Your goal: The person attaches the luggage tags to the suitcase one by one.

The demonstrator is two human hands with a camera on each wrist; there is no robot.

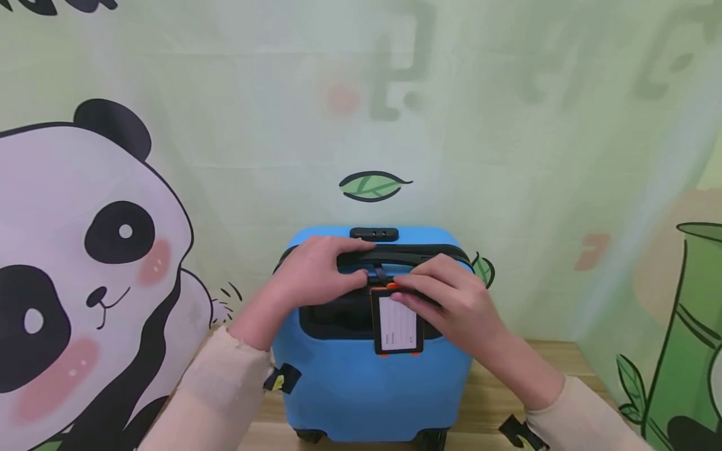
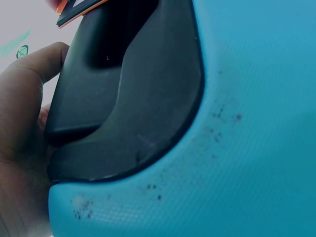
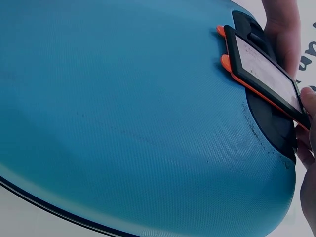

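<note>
A blue suitcase [image 1: 375, 388] stands upright, its black top handle [image 1: 397, 255] between my two hands. My left hand [image 1: 316, 269] is at the handle's left part, index finger above it and thumb below, near the dark strap [image 1: 380, 273]. From that strap a luggage tag [image 1: 399, 322] with a black frame, orange edges and a white card hangs against the suitcase's black recessed panel [image 1: 338, 318]. My right hand [image 1: 457, 300] pinches the tag's upper right edge between thumb and fingers. In the right wrist view, the tag [image 3: 266, 74] tilts away from the shell.
A black combination lock [image 1: 374, 234] sits on top of the suitcase. Wooden boards [image 1: 507, 382] lie beneath it. Close behind hangs a green printed backdrop [image 1: 254, 125] with a panda and bamboo. Dark wheels [image 1: 431, 438] show at the bottom.
</note>
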